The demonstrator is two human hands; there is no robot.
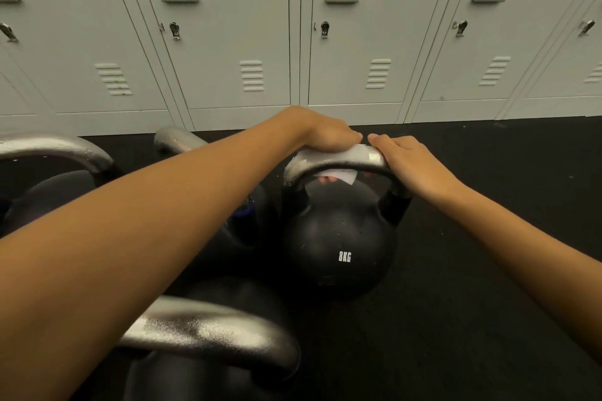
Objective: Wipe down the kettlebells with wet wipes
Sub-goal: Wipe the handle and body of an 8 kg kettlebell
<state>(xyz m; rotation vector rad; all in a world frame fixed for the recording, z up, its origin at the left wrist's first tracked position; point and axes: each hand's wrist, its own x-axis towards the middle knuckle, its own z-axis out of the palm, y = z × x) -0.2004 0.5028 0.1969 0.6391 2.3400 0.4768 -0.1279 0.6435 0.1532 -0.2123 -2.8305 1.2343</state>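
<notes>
We look down on a black kettlebell [338,238] marked "8KG" that stands upright on the dark floor [456,319], a little in front of a row of pale grey lockers [228,42]. Both our hands sit on its silver handle [374,161]. Our left hand [329,137] curls over the top left part of the handle, with a white wet wipe [337,175] wrapped round the bar beneath it; a corner of the wipe and some fingertips [324,180] show under the handle, inside the loop. Our right hand [410,158] grips the right end of the handle, fingers bent over the bar, thumb pointing toward the left hand. The two hands nearly meet at the top, just apart.

To the left of this kettlebell, mostly hidden behind our left forearm, other kettlebells crowd close together. One silver handle [208,332] shows near the bottom of the view, another [55,148] at the far left, and a third [177,138] pokes up farther back near the lockers. Their dark bodies sit low in shadow, and we cannot tell how many there are.
</notes>
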